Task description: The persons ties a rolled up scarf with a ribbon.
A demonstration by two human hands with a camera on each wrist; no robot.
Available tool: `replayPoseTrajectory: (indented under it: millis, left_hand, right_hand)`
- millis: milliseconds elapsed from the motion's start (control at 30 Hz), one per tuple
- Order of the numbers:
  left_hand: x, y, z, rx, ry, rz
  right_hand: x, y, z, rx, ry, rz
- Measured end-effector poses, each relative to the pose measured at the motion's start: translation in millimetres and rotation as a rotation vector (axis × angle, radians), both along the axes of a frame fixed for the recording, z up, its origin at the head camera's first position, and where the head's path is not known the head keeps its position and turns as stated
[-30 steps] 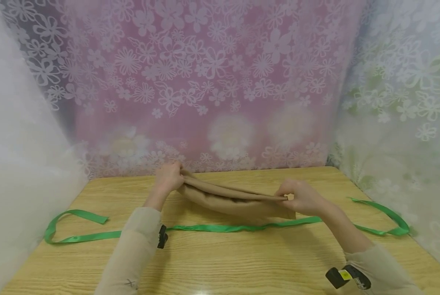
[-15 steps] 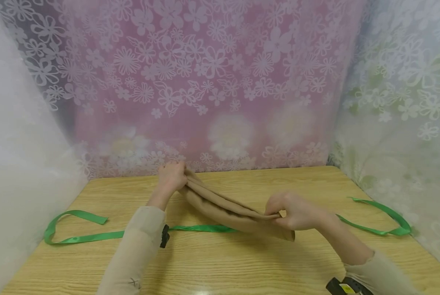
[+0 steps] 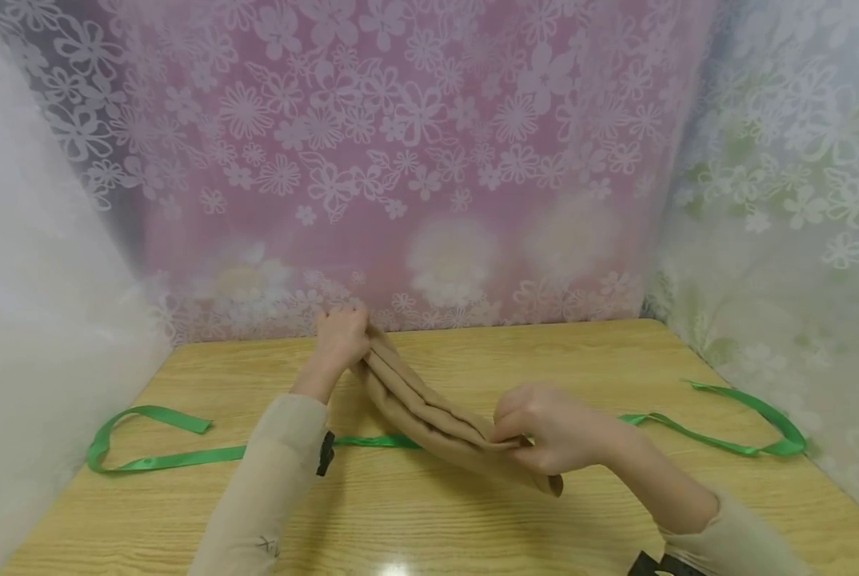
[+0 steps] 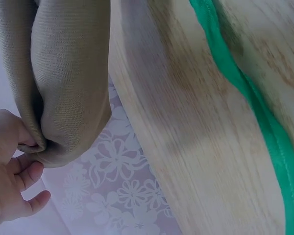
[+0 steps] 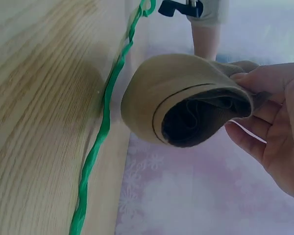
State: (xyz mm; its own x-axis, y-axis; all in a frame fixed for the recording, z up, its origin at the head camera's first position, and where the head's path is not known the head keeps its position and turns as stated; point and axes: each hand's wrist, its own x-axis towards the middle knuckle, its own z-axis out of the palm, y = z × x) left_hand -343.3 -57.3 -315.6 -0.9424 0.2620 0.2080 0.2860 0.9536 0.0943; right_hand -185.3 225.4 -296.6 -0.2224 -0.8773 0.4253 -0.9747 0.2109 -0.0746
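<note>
A folded tan cloth (image 3: 429, 424) hangs between both hands above the table, sagging in soft layered folds. My left hand (image 3: 341, 336) pinches its far left end, held higher; the left wrist view shows the thumb and fingers gripping the cloth's gathered corner. Lower and nearer to me, my right hand (image 3: 555, 428) pinches the right end. In the right wrist view the cloth (image 5: 171, 93) curls into an open roll with a dark stitched line near its edge. Beneath it a green ribbon (image 3: 379, 442) runs across the table, partly hidden by the cloth and the left arm.
The wooden table (image 3: 401, 528) has the ribbon's ends curling back at left and right. A pink flowered curtain (image 3: 429, 160) hangs right behind the far edge. Pale sheets (image 3: 48, 320) stand along both sides.
My right hand has come nearer and to the left, lowering its end of the cloth over the ribbon. My left hand has shifted slightly up and right, so the cloth now slants more.
</note>
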Motion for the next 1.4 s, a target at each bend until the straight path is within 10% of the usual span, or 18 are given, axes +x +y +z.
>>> replayPoseTrajectory:
  millis: [1400]
  left_hand:
    - [9.4, 70.2, 22.4, -0.090, 0.150, -0.176]
  right_hand:
    - [37.0, -51.1, 8.4, 0.205, 0.146, 0.011]
